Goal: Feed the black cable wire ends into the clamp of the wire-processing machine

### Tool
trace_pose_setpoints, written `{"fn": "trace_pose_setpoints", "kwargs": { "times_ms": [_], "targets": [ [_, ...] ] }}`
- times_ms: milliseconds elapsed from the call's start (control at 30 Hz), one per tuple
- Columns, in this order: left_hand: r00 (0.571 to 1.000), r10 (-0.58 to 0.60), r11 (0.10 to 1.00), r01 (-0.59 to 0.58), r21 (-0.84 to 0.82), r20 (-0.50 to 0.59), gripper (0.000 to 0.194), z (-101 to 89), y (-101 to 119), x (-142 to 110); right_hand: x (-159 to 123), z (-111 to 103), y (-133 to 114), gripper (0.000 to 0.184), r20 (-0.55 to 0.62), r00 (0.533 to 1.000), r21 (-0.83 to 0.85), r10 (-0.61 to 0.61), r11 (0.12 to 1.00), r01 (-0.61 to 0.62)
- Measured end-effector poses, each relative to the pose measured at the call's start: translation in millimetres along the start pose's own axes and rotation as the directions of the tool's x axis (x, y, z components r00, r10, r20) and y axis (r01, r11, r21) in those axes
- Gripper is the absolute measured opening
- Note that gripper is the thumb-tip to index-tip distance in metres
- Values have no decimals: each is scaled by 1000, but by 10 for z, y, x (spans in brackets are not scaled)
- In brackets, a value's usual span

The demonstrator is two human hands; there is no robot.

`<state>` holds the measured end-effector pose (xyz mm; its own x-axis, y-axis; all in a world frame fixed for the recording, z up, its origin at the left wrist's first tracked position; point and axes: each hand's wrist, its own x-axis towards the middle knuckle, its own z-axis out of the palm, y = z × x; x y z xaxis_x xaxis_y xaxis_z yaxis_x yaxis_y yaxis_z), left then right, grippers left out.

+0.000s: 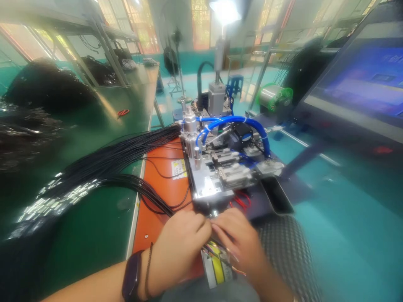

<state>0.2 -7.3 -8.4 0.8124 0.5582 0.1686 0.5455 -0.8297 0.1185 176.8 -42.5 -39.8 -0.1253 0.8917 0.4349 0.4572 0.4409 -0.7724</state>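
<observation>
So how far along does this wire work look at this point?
Apparently done: many black wires lie fanned across the green bench, their ends gathered at the pneumatic fixture. In hand: the left hand and right hand close around coloured wires at the fixture's front edge. Probably left: dark coiled bundles sit farther along the bench, though their contents are unclear.

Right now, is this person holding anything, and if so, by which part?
Both the left hand and the right hand seem to hold thin black wires near their ends, beside some coloured strands. The fingers hide the exact grip.
</observation>
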Motion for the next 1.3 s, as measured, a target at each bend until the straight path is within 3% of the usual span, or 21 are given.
{"fn": "trace_pose_setpoints", "kwargs": {
  "times_ms": [67,133,300,500,667,1133,1300],
  "targets": [
    [997,-28,1000,28,-4,75,15,-56,-30,47,9,-43,57,15,59,997,-28,51,998,-50],
    [997,-30,999,31,-8,67,20,-84,-61,71,21,-75,110,16,70,982,-39,176,984,-174],
    [996,46,999,-44,15,-77,28,-10,-122,42,50,-110,184,13,147,880,103,451,878,-467],
    [998,65,997,-64,48,-21,27,30,-117,79,24,-87,257,13,213,780,222,588,749,-625],
    [998,31,996,-36,77,55,27,10,-93,91,39,-46,306,14,210,752,260,624,706,-658],
    [990,-20,988,-2,155,137,30,3,-36,87,119,-30,280,13,177,760,259,626,715,-649],
    [989,-42,988,20,150,140,34,-1,-5,104,101,5,311,14,174,771,355,612,692,-629]
  ]
}}
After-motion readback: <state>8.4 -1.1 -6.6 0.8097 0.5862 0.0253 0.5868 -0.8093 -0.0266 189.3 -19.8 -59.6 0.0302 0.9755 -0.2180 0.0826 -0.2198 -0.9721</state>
